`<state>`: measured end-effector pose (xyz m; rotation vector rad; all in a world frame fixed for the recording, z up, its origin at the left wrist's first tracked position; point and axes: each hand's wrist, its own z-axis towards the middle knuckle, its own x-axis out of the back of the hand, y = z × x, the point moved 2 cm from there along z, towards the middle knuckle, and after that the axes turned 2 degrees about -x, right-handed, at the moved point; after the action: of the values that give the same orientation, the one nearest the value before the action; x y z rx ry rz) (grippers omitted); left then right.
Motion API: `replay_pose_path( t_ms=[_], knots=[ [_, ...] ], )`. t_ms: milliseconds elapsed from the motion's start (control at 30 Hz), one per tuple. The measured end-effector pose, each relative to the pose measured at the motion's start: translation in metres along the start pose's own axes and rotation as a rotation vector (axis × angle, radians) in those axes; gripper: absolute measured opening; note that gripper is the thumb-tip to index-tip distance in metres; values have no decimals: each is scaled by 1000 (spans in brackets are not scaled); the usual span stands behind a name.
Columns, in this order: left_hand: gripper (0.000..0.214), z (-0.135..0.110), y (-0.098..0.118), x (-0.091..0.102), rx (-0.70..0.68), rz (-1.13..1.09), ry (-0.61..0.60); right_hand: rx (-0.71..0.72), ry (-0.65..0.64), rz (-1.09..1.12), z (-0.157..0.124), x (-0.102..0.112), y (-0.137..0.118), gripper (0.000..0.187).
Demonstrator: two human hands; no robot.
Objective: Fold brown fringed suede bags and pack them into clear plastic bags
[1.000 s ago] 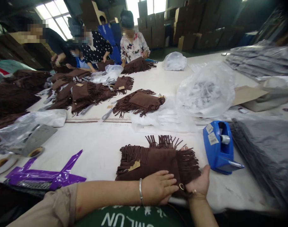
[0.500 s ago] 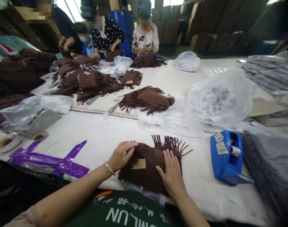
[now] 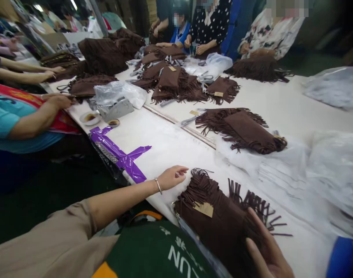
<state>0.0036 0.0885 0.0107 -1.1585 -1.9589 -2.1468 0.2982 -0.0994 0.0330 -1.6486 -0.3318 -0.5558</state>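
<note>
**Brown fringed pouch lies flat between two loosened hands**

In the head view, a flat, dark brown, suede-like pouch lies at the near edge of the white-topped table, right in front of the wearer. A small tan card tag sits on its upper face. A bunch of thin brown strips gathers at its left end, while a row of loose brown tassels spreads from the far edge onto the tabletop. Clear plastic film shows along the near side.

The left hand, with a silver bangle at the wrist, is held just beside the gathered strips, its fingers softly curled and gripping nothing. The right hand is at the other end, thumb and fingers spread apart over the brown fabric; blur and angle hide whether it presses on the pouch, so I cannot tell.

Farther in, another fringed brown pouch rests near a clear plastic bag, and shiny purple tape runs over the table edge to the left. A person in a turquoise top works beyond it.

The step in hand looks like laying the pouch flat and tidying its fringe. More of this would call for the right palm to steady the body while the left fingers comb the strips inward, without catching the tag.
</note>
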Motion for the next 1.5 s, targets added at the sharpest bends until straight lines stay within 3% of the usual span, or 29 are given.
replay_pose_path(
  t_ms=[100,233,400,500,600,867,1067,1200,1300,1400,1500],
  knots=[
    [51,6,5,-3,-195,138,-83,98,-96,-200,25,1,-5,73],
    [69,14,14,-16,-427,354,-171,254,-277,-302,61,-19,-9,73],
    [53,29,16,-34,-456,479,-217,67,-496,-127,88,-16,-7,73],
    [43,37,17,-38,-445,476,-205,8,-446,-128,98,-3,3,72],
    [44,42,17,-41,-443,453,-192,69,-390,-218,110,-3,11,69],
    [48,44,18,-48,-470,414,-166,319,-461,-250,149,-51,-6,73],
    [39,49,23,-38,-459,248,-101,309,-366,-192,161,-75,-5,55],
    [26,53,18,-13,-355,32,82,337,-321,-130,159,-78,-4,29],
    [28,50,2,1,-117,-108,160,163,-327,-37,161,-74,-4,26],
    [35,42,-16,2,200,-404,114,-115,-291,81,165,-68,0,35],
    [41,36,-23,-6,402,-669,-30,-213,-248,238,169,-64,4,41]
  ],
)
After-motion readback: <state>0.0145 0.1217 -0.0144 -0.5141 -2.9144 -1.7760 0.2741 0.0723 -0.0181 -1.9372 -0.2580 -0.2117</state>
